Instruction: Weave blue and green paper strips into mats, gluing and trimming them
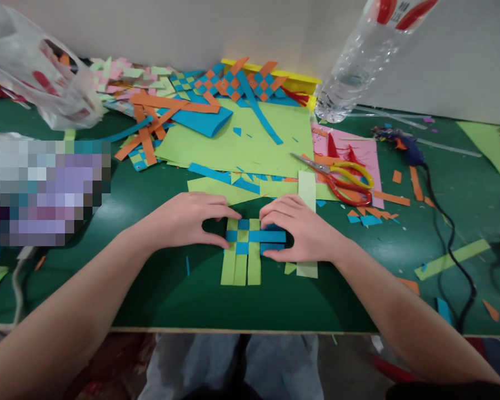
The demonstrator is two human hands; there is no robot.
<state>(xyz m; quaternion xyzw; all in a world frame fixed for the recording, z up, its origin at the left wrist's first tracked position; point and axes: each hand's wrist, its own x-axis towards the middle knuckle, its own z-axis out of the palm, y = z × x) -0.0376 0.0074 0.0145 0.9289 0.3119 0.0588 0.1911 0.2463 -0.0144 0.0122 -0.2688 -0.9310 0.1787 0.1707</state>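
On the green table in front of me lies a small checkered weave of blue and light green paper strips. Its green ends hang toward me and its blue ends point right. My left hand holds the weave's left edge, forefinger at the upper corner and thumb at the lower. Curled around the right side, my right hand has fingers on the upper blue strip and thumb by the lower one, the middle blue strip showing between them. A pale green strip passes partly beneath this hand.
Red-and-yellow scissors rest on green paper sheets. Finished weaves and orange strips lie behind. A water bottle is at back right, near a corded blue tool. A plastic bag stands left.
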